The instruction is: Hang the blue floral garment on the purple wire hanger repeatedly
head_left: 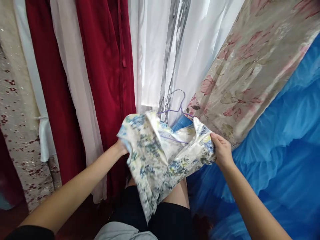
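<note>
A cream garment with a blue and yellow floral print [150,156], perhaps a blouse or dress top, is spread between my hands above my lap. Its neckline lies open, and a thin purple hanger [180,108] runs through its shoulders, hook pointing away from me. My left hand [122,146] is at the left armhole, its fingers mostly hidden inside the cloth. At the right shoulder edge, my right hand [222,150] is closed on the fabric with its fingers wrapped around the edge. The garment's lower part hangs down between my legs.
Long dark red dresses [105,60] and a pale pink one [75,73] hang at left. White cloth [152,50] with silver ribbons hangs straight ahead. A pink-flowered beige fabric [240,66] and a ruffled blue gown [287,150] fill the right side, close to my right arm.
</note>
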Motion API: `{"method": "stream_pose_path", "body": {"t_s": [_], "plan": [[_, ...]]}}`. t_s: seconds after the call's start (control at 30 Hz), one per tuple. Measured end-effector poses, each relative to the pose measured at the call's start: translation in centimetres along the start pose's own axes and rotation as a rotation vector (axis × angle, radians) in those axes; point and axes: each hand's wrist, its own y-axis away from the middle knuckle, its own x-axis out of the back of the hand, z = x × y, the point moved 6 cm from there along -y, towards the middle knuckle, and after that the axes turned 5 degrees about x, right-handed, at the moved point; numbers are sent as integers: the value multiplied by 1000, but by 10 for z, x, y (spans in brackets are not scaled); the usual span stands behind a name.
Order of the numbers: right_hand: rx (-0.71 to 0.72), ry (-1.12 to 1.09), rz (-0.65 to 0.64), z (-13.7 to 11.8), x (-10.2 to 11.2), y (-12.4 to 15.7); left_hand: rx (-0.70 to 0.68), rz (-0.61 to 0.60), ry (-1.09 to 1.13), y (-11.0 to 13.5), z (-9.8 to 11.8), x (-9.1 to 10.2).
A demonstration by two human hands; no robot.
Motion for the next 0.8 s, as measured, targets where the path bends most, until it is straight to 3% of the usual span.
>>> {"method": "stream_pose_path", "body": {"t_s": [0.07,0.17,0.3,0.4,0.47,0.53,0.63,0.67,0.7,0.73,0.8], "plan": [[-49,-32,91,8,9,-11,66,-28,71,6,-13,5],[-95,-60,101,7,-8,-19,101,34,172,12,-26,9],[-122,-112,-17,-7,-40,-18,21,274,86,22,-28,28],[-211,-56,-144,-12,-43,-8,20,376,35,41,-31,42],[-196,38,-186,-14,-37,2,76,406,27,57,-42,46],[-30,174,-54,-18,-28,19,133,430,49,75,-59,45],[282,365,472,-17,-20,82,186,484,96,96,-88,40],[295,366,618,-7,-25,110,205,499,108,101,-96,38],[245,321,680,9,-35,136,222,512,115,104,-102,37],[143,269,590,29,-52,155,238,522,118,107,-107,36],[-176,107,156,74,-102,185,252,523,118,109,-108,35]]}}
